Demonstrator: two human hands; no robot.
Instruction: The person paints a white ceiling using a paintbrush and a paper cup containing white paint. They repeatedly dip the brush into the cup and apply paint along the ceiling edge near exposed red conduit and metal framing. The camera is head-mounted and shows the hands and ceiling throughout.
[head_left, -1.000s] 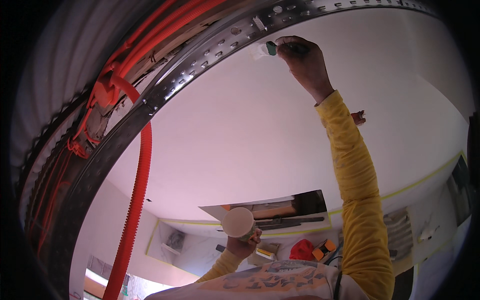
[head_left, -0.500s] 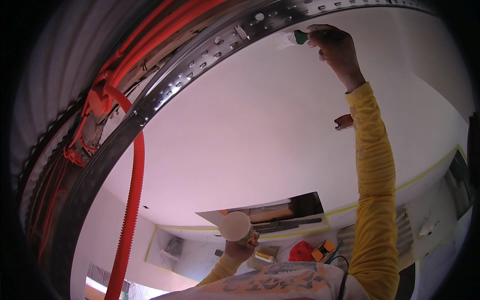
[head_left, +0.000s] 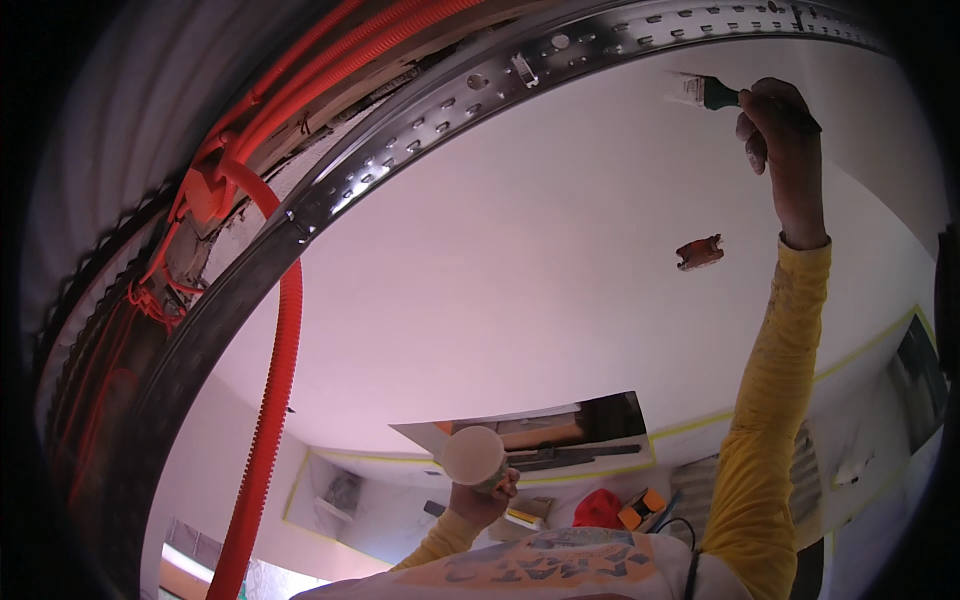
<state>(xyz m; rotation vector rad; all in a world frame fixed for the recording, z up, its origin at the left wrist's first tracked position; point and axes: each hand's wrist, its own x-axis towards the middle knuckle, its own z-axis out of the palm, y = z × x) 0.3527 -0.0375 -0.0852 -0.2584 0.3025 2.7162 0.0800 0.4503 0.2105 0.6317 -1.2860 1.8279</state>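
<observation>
High on the white wall (head_left: 520,260), my right hand (head_left: 780,125) grips the dark green handle of a paintbrush (head_left: 718,93). The brush's pale bristles point left and touch or nearly touch the wall, just below the metal track; which of the two I cannot tell. Low in the view, my left hand (head_left: 485,502) is closed around a round pale cup (head_left: 473,457), its mouth toward me. What the cup contains is hard to make out. Both arms wear yellow sleeves.
A perforated metal track (head_left: 440,120) runs along the wall's top. Orange corrugated conduit (head_left: 275,400) hangs at the left. An orange-brown electrical box (head_left: 699,252) sits in the wall. Below are a dark recessed opening (head_left: 610,420), yellow masking tape (head_left: 690,425) and a red cloth-like item (head_left: 598,509).
My right hand has moved right and slightly down with the paintbrush. The electrical box, partly behind my sleeve before, now shows whole. My left hand keeps the cup in nearly the same place.
</observation>
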